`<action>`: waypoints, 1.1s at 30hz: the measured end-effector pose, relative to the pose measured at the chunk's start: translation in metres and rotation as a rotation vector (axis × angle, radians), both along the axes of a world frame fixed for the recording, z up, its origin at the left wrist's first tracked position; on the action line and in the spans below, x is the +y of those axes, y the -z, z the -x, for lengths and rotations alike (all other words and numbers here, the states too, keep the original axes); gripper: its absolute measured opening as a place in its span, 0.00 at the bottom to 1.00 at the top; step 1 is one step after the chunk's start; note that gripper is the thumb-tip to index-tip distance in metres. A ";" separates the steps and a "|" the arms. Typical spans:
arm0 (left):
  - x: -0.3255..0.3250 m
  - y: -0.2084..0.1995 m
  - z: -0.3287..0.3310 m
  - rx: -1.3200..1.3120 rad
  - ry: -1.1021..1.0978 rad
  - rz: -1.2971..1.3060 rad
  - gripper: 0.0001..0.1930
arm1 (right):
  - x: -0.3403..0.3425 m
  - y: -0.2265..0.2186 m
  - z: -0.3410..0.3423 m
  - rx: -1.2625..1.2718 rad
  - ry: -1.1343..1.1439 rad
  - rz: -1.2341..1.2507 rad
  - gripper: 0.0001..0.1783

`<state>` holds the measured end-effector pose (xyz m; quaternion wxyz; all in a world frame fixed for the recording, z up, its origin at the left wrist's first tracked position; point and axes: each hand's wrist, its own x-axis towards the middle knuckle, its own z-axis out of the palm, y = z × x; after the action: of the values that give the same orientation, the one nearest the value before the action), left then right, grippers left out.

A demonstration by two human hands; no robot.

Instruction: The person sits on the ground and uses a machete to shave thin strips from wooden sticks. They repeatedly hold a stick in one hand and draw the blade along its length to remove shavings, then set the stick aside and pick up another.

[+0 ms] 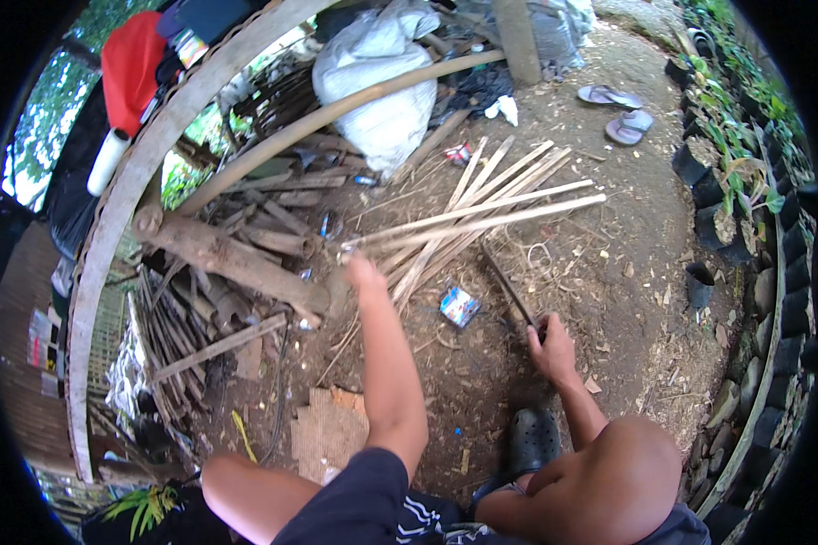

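My left hand [364,271] is stretched forward, its fingers slightly blurred and closed at the near end of a pale bamboo strip [518,215]. That strip lies across a loose pile of split bamboo strips [454,238] on the ground. Lower and to the right, my right hand [552,345] is wrapped round the handle of a long dark-bladed knife [507,283]. Its blade points forward and left toward the pile, and the handle is mostly hidden in my fingers. Between the hands a small blue packet [459,307] lies on the dirt.
A thick log [236,259] and stacked wood lie at left, beneath a curved pole [336,109]. Behind stands a white sack [373,100]. Sandals [629,127] rest at far right, with potted plants [709,218] along the edge. Cardboard [330,436] lies near my left knee.
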<state>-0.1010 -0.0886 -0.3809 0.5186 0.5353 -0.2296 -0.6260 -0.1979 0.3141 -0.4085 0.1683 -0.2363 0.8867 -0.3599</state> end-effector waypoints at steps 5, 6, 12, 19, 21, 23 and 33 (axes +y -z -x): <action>0.061 0.021 -0.012 -1.078 0.114 0.609 0.34 | -0.001 -0.001 -0.005 0.026 -0.072 0.036 0.20; 0.062 0.015 -0.005 -1.162 0.340 0.808 0.39 | -0.001 0.000 -0.006 0.023 -0.081 0.035 0.21; 0.026 -0.022 0.069 -1.748 1.262 1.037 0.58 | -0.011 0.002 -0.027 -0.021 -0.095 0.003 0.27; 0.029 -0.007 0.060 -1.883 1.391 1.078 0.52 | -0.005 -0.021 -0.071 0.191 -0.193 -0.002 0.36; 0.032 0.001 0.055 -1.867 1.393 1.054 0.45 | -0.001 -0.029 -0.070 0.216 -0.277 0.016 0.33; 0.032 0.006 0.051 -1.795 1.252 1.119 0.27 | -0.005 -0.033 -0.052 0.184 -0.364 0.150 0.28; 0.055 -0.004 0.036 -1.552 1.052 1.226 0.12 | -0.144 0.007 0.161 -1.185 0.233 0.637 0.25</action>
<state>-0.1373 -0.0335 -0.3766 0.0819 0.2710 -0.9580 -0.0449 -0.3592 0.1701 -0.4155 0.5078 0.0597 0.5152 -0.6879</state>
